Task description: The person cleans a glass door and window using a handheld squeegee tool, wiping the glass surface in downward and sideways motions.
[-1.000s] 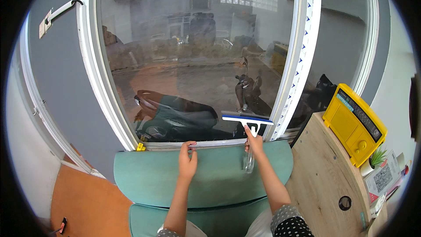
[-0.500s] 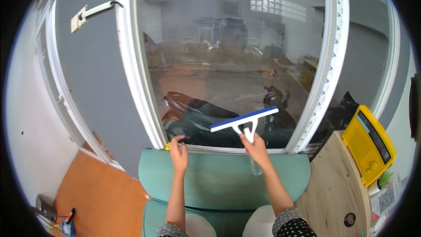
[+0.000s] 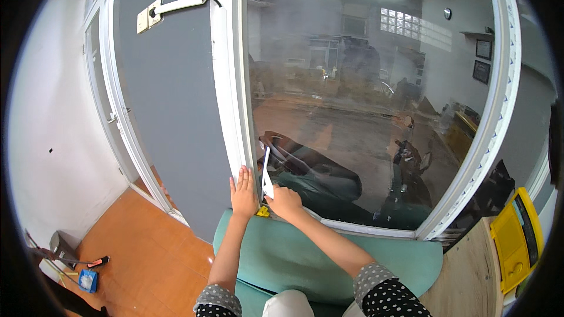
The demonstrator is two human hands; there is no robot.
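Note:
My right hand [image 3: 286, 202] is closed around the handle of a white squeegee [image 3: 267, 177], which stands nearly upright and is seen edge-on at the lower left of the window glass [image 3: 346, 111]. Whether its blade touches the glass I cannot tell. Just left of it, my left hand [image 3: 244, 192] lies with straight fingers pointing up against the white window frame [image 3: 225, 70]. A small yellow piece [image 3: 263, 212] shows at the frame's bottom corner, between my wrists. Both forearms reach over a green padded seat [image 3: 358, 257].
A grey panel [image 3: 167, 105] with a wall outlet [image 3: 148, 16] and white cable cover adjoins the frame. To the right stand a wooden desk [image 3: 474, 279] and a yellow device [image 3: 517, 243]. On the orange floor [image 3: 138, 246] sits a blue container [image 3: 88, 280]. A motorbike shows through the glass.
The squeegee in my right hand has swung from slanting across the glass to upright at its left edge. My left hand has come onto the frame. The view has shifted left.

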